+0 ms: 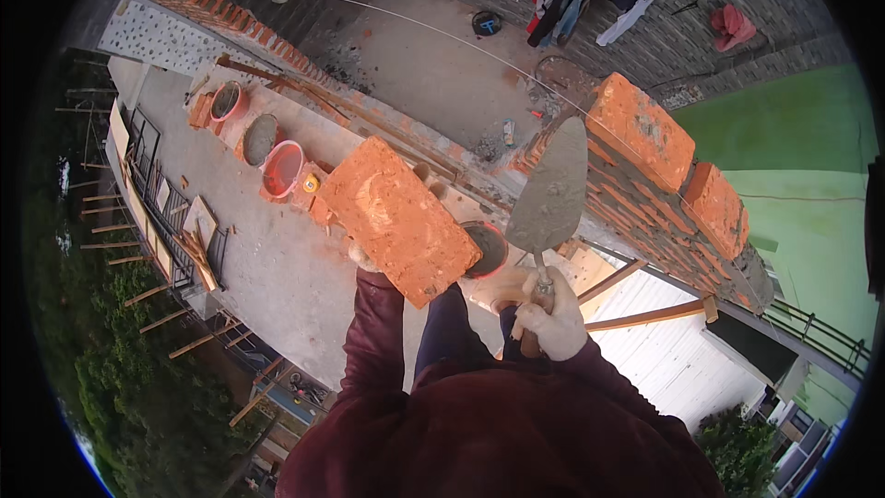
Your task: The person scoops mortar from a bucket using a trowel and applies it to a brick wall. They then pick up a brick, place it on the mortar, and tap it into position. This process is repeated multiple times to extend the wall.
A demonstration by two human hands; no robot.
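A red brick [396, 221] is raised in front of me, and my left hand [363, 263], in a pale glove and mostly hidden under it, grips it by its lower left part. My gloved right hand [551, 318] is closed on the handle of a trowel, whose blade [544, 189] points up and is coated with grey mortar. To the right, a brick wall [668, 244] with mortar between its courses carries two bricks [641, 129] [714, 207] along its top, beside a string line. A bucket of mortar [489, 249] sits partly hidden behind the held brick.
Several buckets [261, 138] and loose bricks stand on a ledge at the left. A concrete floor [258, 295] runs below, with scaffolding [166, 212] and a drop to trees beyond. Planks [645, 315] lie below the wall. Hanging clothes [553, 5] are at the back.
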